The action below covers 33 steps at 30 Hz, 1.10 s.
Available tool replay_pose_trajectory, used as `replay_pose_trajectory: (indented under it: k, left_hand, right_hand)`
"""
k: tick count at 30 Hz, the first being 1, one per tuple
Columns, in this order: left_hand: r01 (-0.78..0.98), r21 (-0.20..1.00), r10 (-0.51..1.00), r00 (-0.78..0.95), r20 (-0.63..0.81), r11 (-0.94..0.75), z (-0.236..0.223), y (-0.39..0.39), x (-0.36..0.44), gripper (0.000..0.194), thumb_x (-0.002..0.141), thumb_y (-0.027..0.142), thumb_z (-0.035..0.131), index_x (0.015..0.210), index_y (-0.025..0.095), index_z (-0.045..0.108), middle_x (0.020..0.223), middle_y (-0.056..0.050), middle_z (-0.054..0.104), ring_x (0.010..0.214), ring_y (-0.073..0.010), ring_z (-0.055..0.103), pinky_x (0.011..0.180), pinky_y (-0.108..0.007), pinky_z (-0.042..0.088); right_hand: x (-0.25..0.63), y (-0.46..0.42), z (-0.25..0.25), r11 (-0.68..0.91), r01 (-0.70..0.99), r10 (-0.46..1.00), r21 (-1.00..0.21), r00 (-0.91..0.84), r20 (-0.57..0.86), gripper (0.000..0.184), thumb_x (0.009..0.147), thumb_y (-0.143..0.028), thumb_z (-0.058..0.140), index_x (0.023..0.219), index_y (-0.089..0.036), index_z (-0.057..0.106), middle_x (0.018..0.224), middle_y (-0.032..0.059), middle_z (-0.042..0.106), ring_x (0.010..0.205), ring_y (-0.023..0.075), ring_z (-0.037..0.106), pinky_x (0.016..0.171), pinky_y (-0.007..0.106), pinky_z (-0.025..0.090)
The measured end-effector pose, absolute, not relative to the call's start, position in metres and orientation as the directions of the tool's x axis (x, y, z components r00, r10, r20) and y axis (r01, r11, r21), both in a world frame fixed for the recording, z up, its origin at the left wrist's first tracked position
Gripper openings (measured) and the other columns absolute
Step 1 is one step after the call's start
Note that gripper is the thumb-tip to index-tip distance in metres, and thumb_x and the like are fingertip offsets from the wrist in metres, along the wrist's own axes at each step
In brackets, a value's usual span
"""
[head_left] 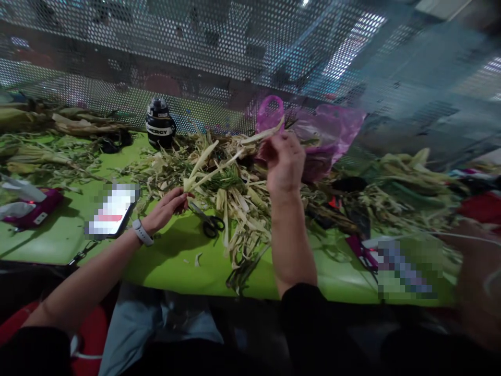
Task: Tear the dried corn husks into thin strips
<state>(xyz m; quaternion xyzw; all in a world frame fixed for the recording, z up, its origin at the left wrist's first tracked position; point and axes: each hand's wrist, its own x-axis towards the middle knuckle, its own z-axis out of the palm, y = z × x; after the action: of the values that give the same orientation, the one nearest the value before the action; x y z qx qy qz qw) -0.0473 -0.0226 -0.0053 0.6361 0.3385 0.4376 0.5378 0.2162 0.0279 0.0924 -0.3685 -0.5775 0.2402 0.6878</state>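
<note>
- The green table (176,274) bears it all; its bare patch before the scissors (212,226) presumably leaves working room.
- The leaf heap (247,230) spreads beyond and right of the scissors, within reach of both hands.
- The pink bag (338,130) lies well beyond and right of the scissors, perhaps set back to spare space.
- The right hand (286,159) is raised beyond and right of the scissors, forearm steep, back toward the camera, fingers curled, seemingly pinching a strip (260,136); its fingertips are partly hidden.
- The left hand (169,206) sits lower, left of the scissors, forearm slanting in, thumb and fingers pinching a husk (189,184).
- The bottle (160,125) stands upright, well beyond and left of the scissors, likely clear of the elbows.
- The husk is above and left of the scissors, gripped at its base, probably to keep its prongs together and free.
- The strip slants leftward beyond the scissors, near the husk's longer prong.
</note>
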Motion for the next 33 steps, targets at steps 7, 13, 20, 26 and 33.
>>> replay_pose_trajectory:
  k: [7, 13, 20, 26, 33]
  left_hand:
    - [0.052, 0.938, 0.904, 0.291, 0.314, -0.343, -0.012, -0.024, -0.041, 0.035, 0.090, 0.051, 0.047, 0.089, 0.017, 0.056, 0.066, 0.001, 0.051, 0.057, -0.0106, 0.045, 0.054, -0.023, 0.039]
    - [0.127, 0.895, 0.879, 0.290, 0.379, -0.428, -0.015, -0.022, -0.039, 0.031, 0.093, 0.046, 0.043, 0.090, 0.017, 0.053, 0.071, -0.001, 0.056, 0.061, -0.0113, 0.051, 0.058, -0.025, 0.044]
    - [0.029, 0.940, 0.906, 0.279, 0.319, -0.340, -0.021, -0.019, -0.038, 0.032, 0.091, 0.049, 0.046, 0.091, 0.018, 0.051, 0.074, -0.002, 0.060, 0.059, -0.0100, 0.052, 0.056, -0.023, 0.045]
    - [-0.104, 0.975, 0.934, 0.283, 0.217, -0.195, -0.022, -0.020, -0.039, 0.038, 0.085, 0.054, 0.054, 0.094, 0.017, 0.053, 0.067, 0.000, 0.059, 0.050, -0.0087, 0.050, 0.045, -0.021, 0.039]
    - [-0.155, 0.932, 0.917, 0.186, 0.353, -0.328, -0.035, -0.013, -0.043, 0.039, 0.074, 0.056, 0.064, 0.077, 0.018, 0.056, 0.070, -0.004, 0.057, 0.064, -0.0173, 0.056, 0.060, -0.034, 0.051]
  right_hand:
    - [0.141, 0.006, 0.060, 0.312, 0.343, 0.905, -0.886, -0.393, 0.166, 0.041, 0.077, -0.055, 0.063, 0.075, -0.014, 0.064, 0.060, 0.0015, 0.063, 0.045, 0.0080, 0.048, 0.044, 0.023, 0.039]
    - [0.130, 0.024, 0.038, -0.046, -0.007, 0.932, -0.999, -0.360, -0.040, 0.041, 0.067, -0.052, 0.073, 0.066, -0.015, 0.055, 0.053, -0.0047, 0.054, 0.035, 0.0014, 0.031, 0.034, 0.019, 0.021]
    - [0.116, 0.019, 0.027, -0.155, -0.252, 0.957, -0.955, -0.276, -0.083, 0.030, 0.064, -0.036, 0.074, 0.072, -0.018, 0.051, 0.052, -0.0096, 0.041, 0.039, 0.0019, 0.026, 0.037, 0.017, 0.020]
    - [0.111, 0.002, 0.020, 0.529, 0.126, 0.835, -0.839, -0.252, 0.489, 0.016, 0.078, -0.035, 0.061, 0.078, -0.019, 0.061, 0.097, 0.0051, 0.061, 0.076, 0.0113, 0.056, 0.061, 0.023, 0.046]
    - [0.105, -0.013, 0.007, 0.851, 0.322, 0.522, -0.415, -0.601, 0.605, 0.026, 0.084, -0.032, 0.058, 0.106, -0.020, 0.059, 0.102, 0.0091, 0.067, 0.093, 0.0194, 0.060, 0.085, 0.035, 0.049]
